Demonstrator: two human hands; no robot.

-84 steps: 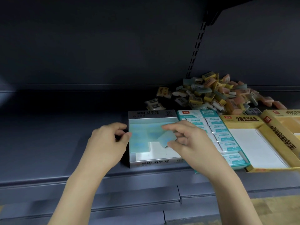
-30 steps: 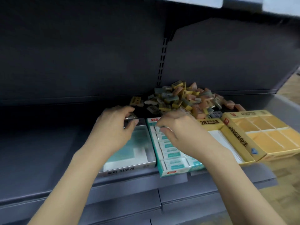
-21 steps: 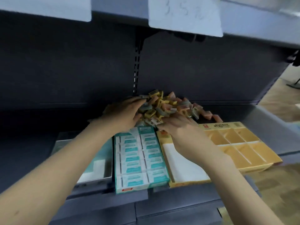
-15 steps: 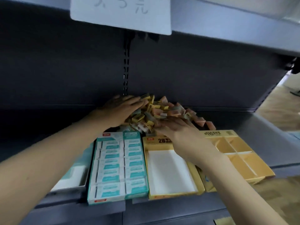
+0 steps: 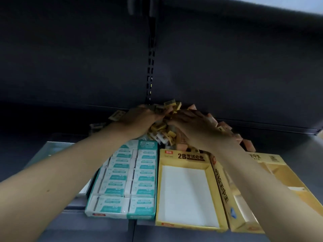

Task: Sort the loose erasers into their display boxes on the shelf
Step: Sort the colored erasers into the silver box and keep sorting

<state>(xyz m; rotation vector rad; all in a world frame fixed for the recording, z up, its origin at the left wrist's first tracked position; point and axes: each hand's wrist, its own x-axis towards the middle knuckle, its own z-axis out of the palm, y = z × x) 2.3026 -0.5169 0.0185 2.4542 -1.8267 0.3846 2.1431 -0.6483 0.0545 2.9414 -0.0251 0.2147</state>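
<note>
Two forearms reach fwd from the bottom corners, converging at the back of the dark shelf (image 5: 52, 229), w/ both hands sunk into the pile of loose erasers (image 5: 162, 130) heaped vs. the rear wall. Along the shelf front sit the display boxes, side by side: grey box (image 5: 52, 147) at far left, mostly hidden by the left arm; teal box (image 5: 138, 180) packed w/ wrapped erasers in rows; yellow 2B box (image 5: 185, 191), white floor showing, nothing in it; divided yellow box (image 5: 272, 165) at right, partly under the right arm. Left hand (image 5: 141, 119) lies palm-down on the pile's left side, fingers curved over the erasers, tips buried; right hand (image 5: 195, 126) mirrors it on the right side, fingers spread over the heap. Fingertips nearly meet at the top. Can't tell if either hand actually grasps an eraser – image blurred, tips hidden. Pile sits just behind the teal and 2B boxes.
</note>
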